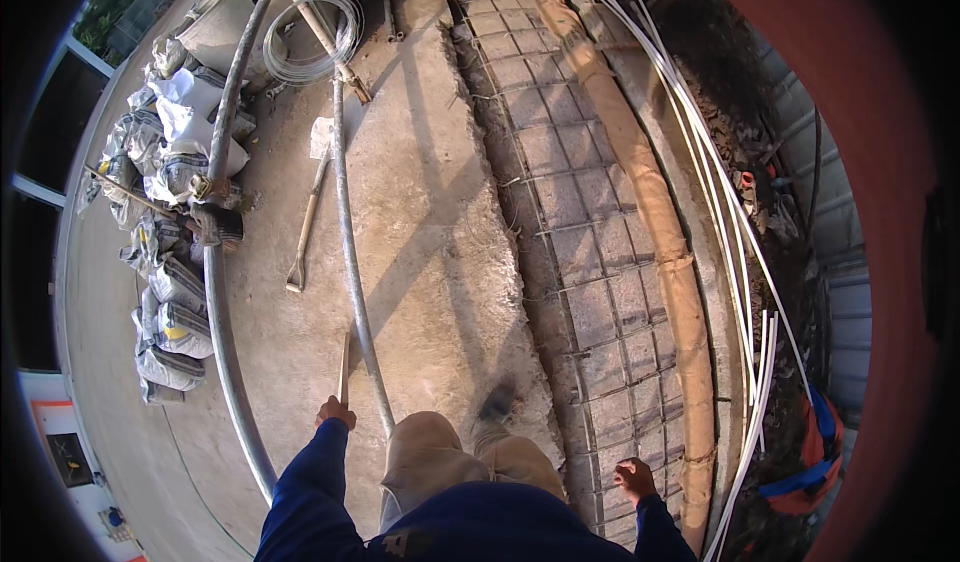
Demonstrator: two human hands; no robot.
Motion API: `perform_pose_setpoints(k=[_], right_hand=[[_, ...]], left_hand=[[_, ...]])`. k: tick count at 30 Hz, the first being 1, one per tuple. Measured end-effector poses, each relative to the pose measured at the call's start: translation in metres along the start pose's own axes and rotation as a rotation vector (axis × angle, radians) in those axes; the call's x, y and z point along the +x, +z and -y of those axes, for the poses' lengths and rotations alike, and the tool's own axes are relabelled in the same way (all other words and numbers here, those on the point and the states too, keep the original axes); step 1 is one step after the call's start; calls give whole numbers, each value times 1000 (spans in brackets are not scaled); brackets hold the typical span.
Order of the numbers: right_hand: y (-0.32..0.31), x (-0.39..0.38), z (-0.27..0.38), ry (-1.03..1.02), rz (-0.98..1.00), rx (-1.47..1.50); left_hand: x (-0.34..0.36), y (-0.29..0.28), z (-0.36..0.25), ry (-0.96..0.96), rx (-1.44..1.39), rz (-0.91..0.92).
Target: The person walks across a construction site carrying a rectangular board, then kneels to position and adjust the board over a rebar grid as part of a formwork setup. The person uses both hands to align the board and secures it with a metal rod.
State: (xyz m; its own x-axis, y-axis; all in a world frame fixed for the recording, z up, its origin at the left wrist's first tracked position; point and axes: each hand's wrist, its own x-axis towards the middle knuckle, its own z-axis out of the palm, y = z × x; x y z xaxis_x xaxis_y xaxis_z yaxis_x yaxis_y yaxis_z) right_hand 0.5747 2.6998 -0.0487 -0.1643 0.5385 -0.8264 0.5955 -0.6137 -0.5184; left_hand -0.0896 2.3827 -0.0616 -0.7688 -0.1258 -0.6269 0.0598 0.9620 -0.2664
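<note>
My left hand (336, 414) is closed round the lower end of a short, pale wooden piece (344, 367), which looks like a stick or handle and points forward. Its other end shows no tool head. My right hand (634, 480) hangs over the steel rebar mesh (602, 297), fingers loosely curled and a little apart, with nothing visible in them. My legs are on the rough concrete slab (440, 212), one foot forward beside its broken edge. The mesh lies in the strip right of that edge, along a long fabric-wrapped roll (655, 217).
Metal poles (352, 262) rise on the left, with a wire coil (315, 67) hanging near them. A shovel (308, 222) lies on the concrete. Filled sacks (175, 317) are piled far left. White pipes (722, 202) run along the right. A blue and orange cloth (815, 462) lies lower right.
</note>
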Motion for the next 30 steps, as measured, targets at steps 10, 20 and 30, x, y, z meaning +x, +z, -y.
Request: perform_pose_setpoints(k=[10,20,30], right_hand=[[66,77,237,-378,16,-256],[101,187,425,-430,7,-435],[39,178,795,-1100,-195,-100]], left_hand=[[26,-20,-21,59,58,74],[141,-104,-113,35,-72,25],[180,-244,-223,89,-77,179]])
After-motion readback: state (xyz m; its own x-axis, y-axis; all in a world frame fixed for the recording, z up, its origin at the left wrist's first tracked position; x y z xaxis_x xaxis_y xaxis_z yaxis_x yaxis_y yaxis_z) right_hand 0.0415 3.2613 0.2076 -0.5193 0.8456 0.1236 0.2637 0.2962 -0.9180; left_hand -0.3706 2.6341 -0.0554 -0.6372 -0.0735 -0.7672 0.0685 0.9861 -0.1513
